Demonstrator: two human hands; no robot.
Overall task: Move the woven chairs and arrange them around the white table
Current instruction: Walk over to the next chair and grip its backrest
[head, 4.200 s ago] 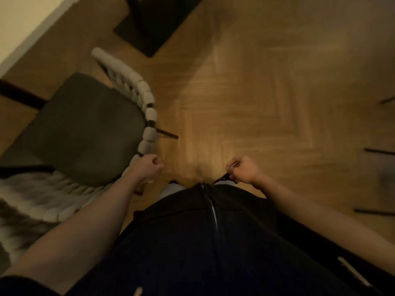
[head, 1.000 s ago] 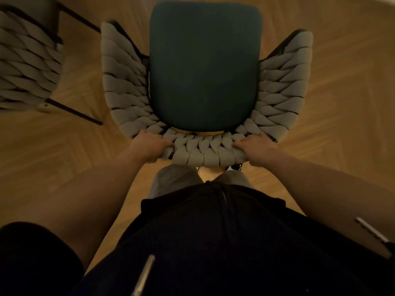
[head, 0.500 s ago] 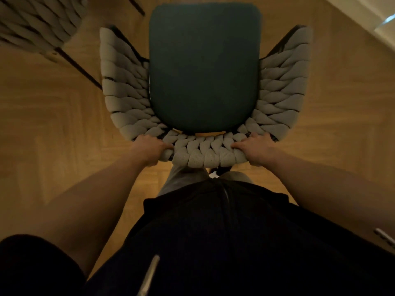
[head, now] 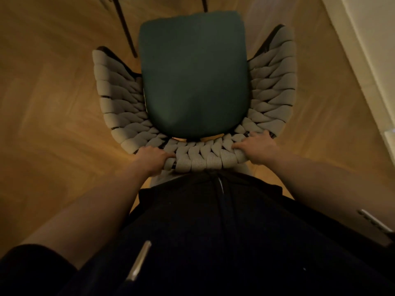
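A woven chair (head: 193, 77) with a dark green seat cushion and a pale grey braided back stands right in front of me, seen from above. My left hand (head: 152, 159) grips the top rail of the woven back at its left end. My right hand (head: 257, 148) grips the same rail at its right end. The chair's back presses close against my dark clothing. The white table is out of view.
Thin dark legs of another chair (head: 126, 26) show at the top, just beyond the seat. A white wall base (head: 367, 67) runs diagonally along the right side. Herringbone wood floor (head: 49, 116) spreads to the left.
The chair and I have turned: the second woven chair has slid out of view at the top left, leaving only its legs, and the white wall at the right has come much closer.
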